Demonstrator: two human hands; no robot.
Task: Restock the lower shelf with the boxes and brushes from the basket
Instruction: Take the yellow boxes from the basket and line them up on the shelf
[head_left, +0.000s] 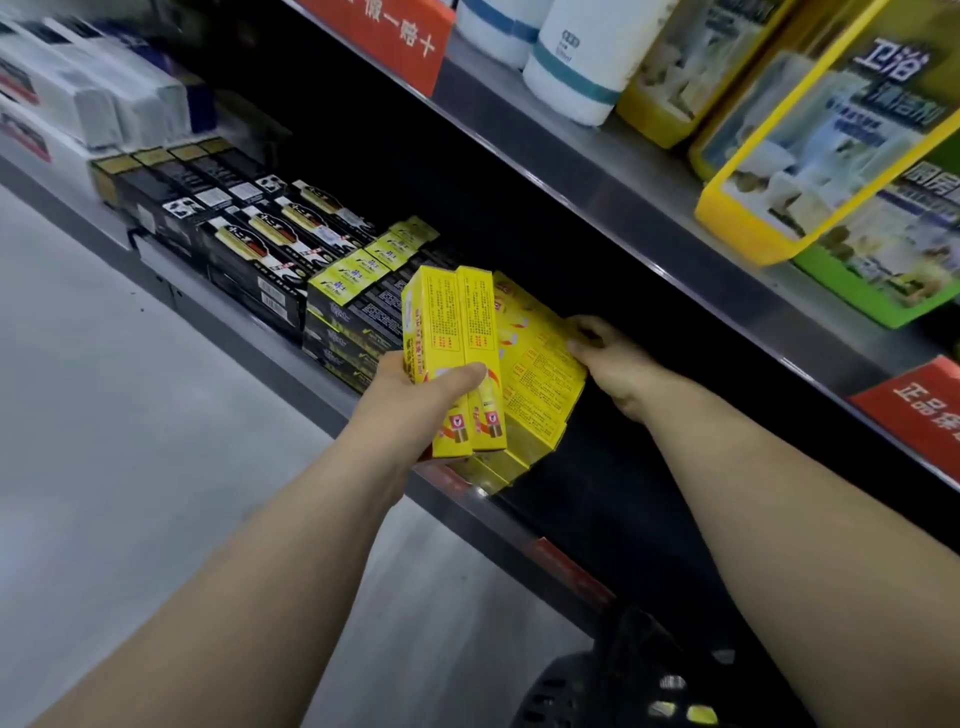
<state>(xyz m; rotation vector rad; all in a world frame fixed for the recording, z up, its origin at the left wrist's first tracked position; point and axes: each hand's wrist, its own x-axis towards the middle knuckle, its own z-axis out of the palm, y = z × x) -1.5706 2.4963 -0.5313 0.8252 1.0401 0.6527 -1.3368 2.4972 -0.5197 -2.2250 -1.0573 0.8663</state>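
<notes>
My left hand grips two long yellow boxes side by side, thumb across their faces, just above the front edge of the lower shelf. To their right a stack of yellow boxes lies on the shelf. My right hand reaches into the shelf and holds the far right edge of the top box of that stack, fingers curled on it. The black basket sits at the bottom of the view, with yellow-green items showing through its mesh.
Black-and-yellow boxes and black boxes fill the lower shelf to the left. The shelf interior to the right of the yellow stack is dark. The upper shelf overhangs, carrying white bottles, yellow-green packs and red tags. Grey floor lies on the left.
</notes>
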